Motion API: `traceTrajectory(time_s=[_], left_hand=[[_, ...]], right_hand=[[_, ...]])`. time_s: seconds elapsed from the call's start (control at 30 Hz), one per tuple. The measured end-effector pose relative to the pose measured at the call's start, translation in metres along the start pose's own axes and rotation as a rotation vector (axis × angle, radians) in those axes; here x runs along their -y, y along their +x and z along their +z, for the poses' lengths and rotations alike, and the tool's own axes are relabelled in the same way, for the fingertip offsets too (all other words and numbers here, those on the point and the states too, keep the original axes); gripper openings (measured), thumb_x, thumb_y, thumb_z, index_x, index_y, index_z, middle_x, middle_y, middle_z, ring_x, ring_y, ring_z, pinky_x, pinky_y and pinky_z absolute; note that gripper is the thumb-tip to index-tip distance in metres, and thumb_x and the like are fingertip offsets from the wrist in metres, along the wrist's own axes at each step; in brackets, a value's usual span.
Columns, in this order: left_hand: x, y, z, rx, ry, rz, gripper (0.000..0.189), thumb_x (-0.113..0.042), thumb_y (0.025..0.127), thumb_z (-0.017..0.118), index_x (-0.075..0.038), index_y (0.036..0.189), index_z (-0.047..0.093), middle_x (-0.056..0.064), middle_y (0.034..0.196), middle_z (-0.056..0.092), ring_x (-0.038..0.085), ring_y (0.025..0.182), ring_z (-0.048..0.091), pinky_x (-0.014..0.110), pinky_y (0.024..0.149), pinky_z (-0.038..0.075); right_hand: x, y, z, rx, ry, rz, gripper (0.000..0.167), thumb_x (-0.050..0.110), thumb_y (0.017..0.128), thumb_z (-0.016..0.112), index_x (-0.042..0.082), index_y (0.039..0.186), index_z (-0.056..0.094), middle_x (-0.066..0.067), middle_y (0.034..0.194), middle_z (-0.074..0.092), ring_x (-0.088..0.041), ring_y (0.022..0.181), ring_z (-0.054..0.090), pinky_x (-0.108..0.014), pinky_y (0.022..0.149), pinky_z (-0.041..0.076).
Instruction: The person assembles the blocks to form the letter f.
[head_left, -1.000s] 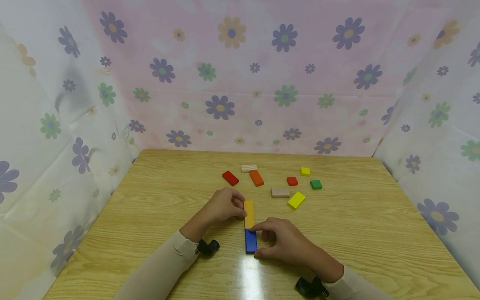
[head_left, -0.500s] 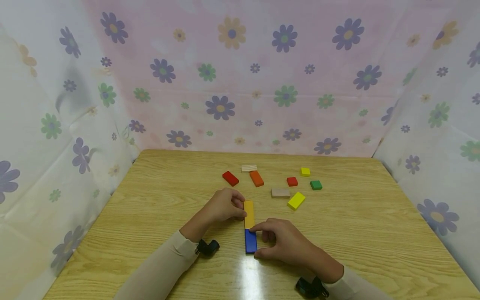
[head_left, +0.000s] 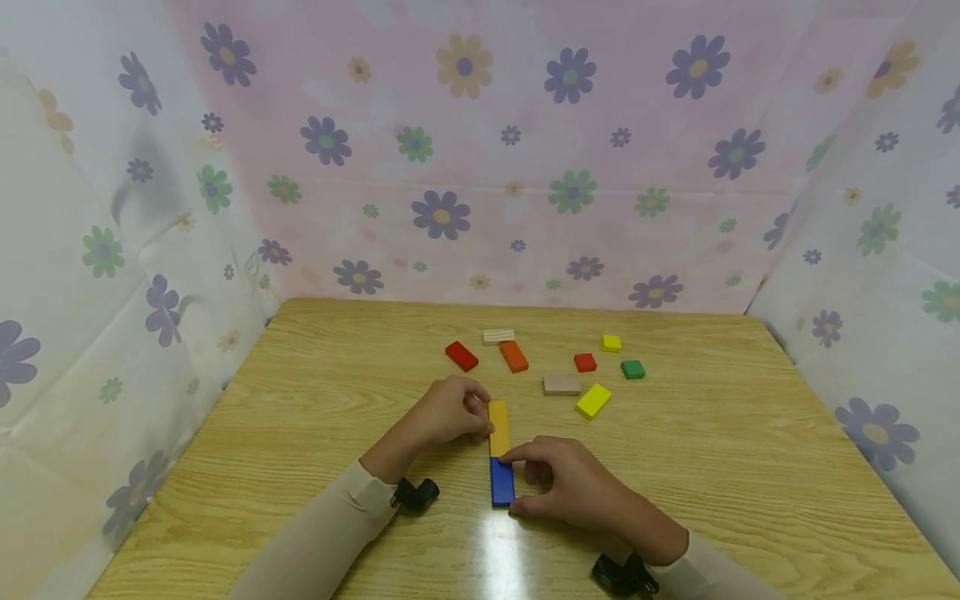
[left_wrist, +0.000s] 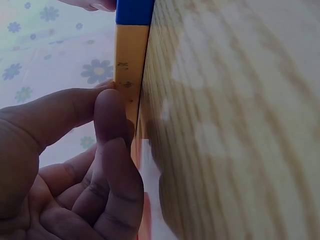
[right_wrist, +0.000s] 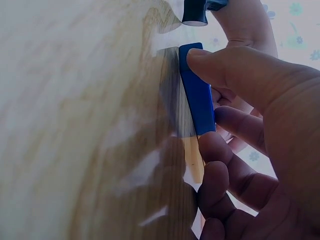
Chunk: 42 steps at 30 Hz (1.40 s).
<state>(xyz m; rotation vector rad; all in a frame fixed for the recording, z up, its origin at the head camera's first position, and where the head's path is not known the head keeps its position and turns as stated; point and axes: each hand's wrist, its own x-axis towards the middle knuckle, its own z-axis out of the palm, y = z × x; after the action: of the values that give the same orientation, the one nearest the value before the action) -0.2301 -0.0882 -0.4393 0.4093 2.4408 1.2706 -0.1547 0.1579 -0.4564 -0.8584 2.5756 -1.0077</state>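
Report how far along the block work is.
Done: the amber block meets the blue block end to end. In hand: the left hand holds the amber block, the right hand the blue one. Perhaps left: the eight loose blocks lying farther back, if meant to join.

"What sort of place is this?"

"A small booth screened off with flowered cloth (head_left: 495, 158); whether it stands in a home, a lab or an office, I can't tell."

"What shows a booth?"

"The cloth rises behind the far edge of a wood-grained table (head_left: 337, 367) and lines its left and right edges, turning at both far corners."

"Indoors?"

"It looks so: a lamp-like glare (head_left: 502, 554) lies roughly midway between those side edges."
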Motion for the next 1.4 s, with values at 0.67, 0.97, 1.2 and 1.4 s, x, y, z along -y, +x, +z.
traceTrajectory(time_s=[0.67,0.97,1.2,1.4], left_hand=[[0.002,0.003,0.005,0.011,0.059,0.046,0.043,-0.019,0.086,0.085,-0.005,0.124,0.068,-0.002,0.086,0.073,0.017,0.069,0.069,0.034,0.061,0.058],[0.001,-0.006,0.005,0.023,0.245,0.096,0.059,-0.028,0.084,0.087,-0.007,0.135,0.065,-0.006,0.072,0.068,0.011,0.061,0.061,0.027,0.056,0.05],[0.0,-0.012,0.003,0.044,0.312,0.114,0.068,-0.033,0.083,0.088,-0.008,0.141,0.062,-0.008,0.071,0.067,0.009,0.06,0.059,0.026,0.056,0.048],[-0.001,-0.014,0.002,0.077,0.322,0.125,0.077,-0.037,0.082,0.089,-0.01,0.146,0.058,-0.008,0.072,0.066,0.01,0.06,0.06,0.026,0.055,0.048]], right_hand=[[0.0,-0.002,-0.001,-0.001,0.01,-0.015,0.05,0.045,0.082,0.088,0.035,0.127,0.07,0.01,0.092,0.065,-0.007,0.078,0.056,-0.023,0.067,0.049],[0.002,0.001,-0.001,0.009,0.018,-0.015,0.05,0.046,0.082,0.087,0.034,0.128,0.07,0.01,0.09,0.065,-0.005,0.075,0.055,-0.023,0.066,0.048],[0.001,0.002,0.001,-0.002,0.009,-0.023,0.051,0.047,0.081,0.088,0.034,0.127,0.07,0.011,0.09,0.065,-0.005,0.076,0.056,-0.022,0.066,0.049],[-0.001,0.0,0.001,-0.008,0.002,-0.027,0.051,0.046,0.081,0.087,0.034,0.127,0.07,0.013,0.092,0.065,-0.005,0.078,0.056,-0.023,0.068,0.05]])
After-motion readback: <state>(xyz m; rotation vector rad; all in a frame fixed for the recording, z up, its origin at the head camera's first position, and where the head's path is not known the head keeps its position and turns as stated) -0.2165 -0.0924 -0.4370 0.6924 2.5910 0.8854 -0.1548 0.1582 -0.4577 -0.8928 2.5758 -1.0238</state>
